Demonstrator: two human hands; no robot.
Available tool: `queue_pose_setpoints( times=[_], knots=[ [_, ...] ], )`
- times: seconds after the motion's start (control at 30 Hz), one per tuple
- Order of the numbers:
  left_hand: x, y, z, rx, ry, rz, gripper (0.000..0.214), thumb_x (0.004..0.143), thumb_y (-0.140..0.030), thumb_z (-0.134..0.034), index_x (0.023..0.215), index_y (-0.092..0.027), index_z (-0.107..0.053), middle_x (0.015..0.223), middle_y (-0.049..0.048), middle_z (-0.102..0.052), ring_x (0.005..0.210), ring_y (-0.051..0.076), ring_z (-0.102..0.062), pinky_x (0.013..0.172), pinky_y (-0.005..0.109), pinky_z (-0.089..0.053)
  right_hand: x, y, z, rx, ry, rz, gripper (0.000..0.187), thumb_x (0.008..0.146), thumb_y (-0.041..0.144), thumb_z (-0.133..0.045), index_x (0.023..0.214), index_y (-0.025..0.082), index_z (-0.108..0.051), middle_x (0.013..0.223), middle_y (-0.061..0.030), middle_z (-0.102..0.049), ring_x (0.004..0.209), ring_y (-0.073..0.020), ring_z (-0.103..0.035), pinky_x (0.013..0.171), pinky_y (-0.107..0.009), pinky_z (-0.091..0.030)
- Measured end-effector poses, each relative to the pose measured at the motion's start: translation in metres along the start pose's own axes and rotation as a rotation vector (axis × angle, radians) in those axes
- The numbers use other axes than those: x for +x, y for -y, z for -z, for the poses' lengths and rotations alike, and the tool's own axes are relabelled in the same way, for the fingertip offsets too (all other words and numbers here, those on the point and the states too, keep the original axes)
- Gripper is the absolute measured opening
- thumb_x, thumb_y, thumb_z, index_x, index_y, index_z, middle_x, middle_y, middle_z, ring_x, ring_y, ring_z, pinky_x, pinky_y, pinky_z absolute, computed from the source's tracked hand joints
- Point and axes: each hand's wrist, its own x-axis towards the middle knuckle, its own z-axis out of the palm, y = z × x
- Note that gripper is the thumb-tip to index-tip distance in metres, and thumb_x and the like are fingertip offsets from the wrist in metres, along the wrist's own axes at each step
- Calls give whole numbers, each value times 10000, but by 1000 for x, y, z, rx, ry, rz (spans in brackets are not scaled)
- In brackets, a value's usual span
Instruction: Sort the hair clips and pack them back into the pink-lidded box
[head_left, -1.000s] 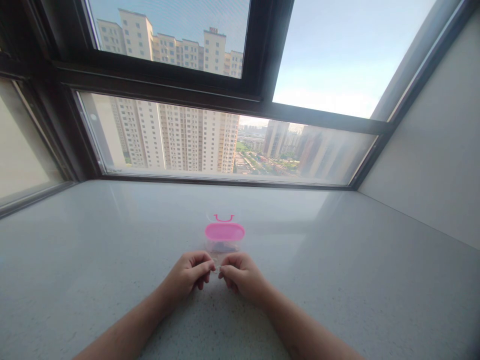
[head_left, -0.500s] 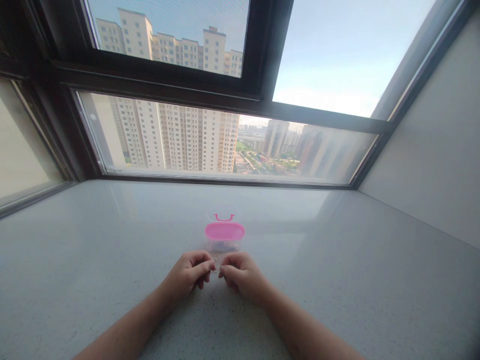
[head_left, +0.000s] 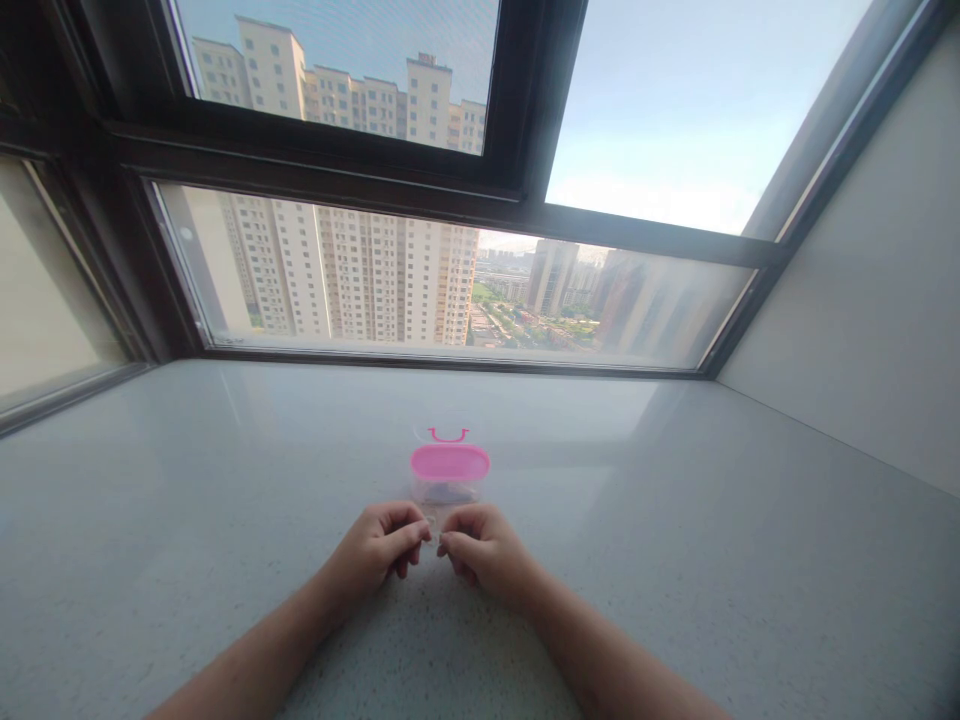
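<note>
My left hand [head_left: 390, 541] and my right hand [head_left: 477, 548] are close together over the pale speckled counter, each closed in a pinch with thumb and forefinger facing the other. Between the fingertips shows a thin, pale, thread-like loop [head_left: 433, 528], too small and faint to name; both pinches meet it. Just beyond my hands stands a clear plastic box with a pink oval lid [head_left: 450, 463]. Something dark bluish shows inside the box, but its kind is unclear. Behind the lid lies a pink curved handle [head_left: 448, 437], apart from the box.
The speckled counter [head_left: 225, 480] reaches back to a dark-framed window [head_left: 450, 365] with tall buildings outside. A white wall [head_left: 862, 300] closes off the right side. Another dark window frame [head_left: 90, 385] runs along the left.
</note>
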Motion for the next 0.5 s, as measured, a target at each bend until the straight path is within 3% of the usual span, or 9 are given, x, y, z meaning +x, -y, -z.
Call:
queue_pose_setpoints(
  times=[0.5],
  knots=[
    [0, 1, 0, 22, -8, -2, 237, 722, -348, -557, 656, -125, -601, 490, -26, -523, 413, 88, -429, 410, 198, -308, 1, -2, 1, 8, -3, -11, 99, 651, 151, -503, 578, 134, -567, 404, 63, -445, 330, -47, -349, 334, -160, -257]
  ],
)
